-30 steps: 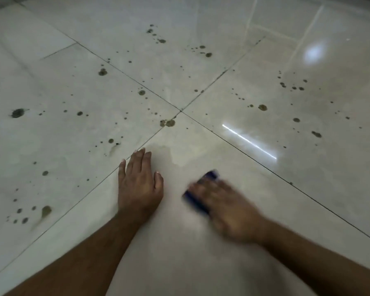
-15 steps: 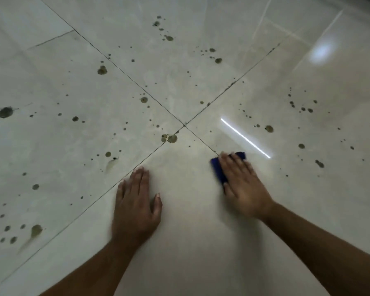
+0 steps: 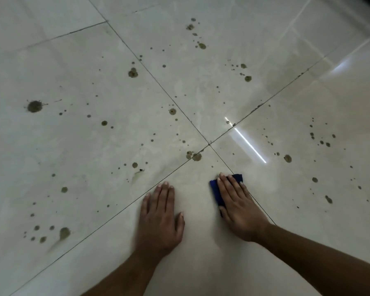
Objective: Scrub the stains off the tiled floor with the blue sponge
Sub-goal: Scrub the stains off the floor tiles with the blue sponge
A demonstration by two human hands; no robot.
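Blue sponge | lower ctr under R hand, grip flat, unclenched, pressing | likely soft, light; palm on top | L hand grip flat on floor.

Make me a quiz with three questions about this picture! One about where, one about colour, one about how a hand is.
1. Where is the sponge?
A) under the right hand
B) in a bucket
C) on a shelf
2. What colour is it?
A) red
B) blue
C) yellow
3. How is the left hand?
A) in a fist
B) flat on the floor
C) holding a brush
Answers: 1 A, the right hand presses on it; 2 B, blue edges peek out; 3 B, its fingers lie straight on the floor.
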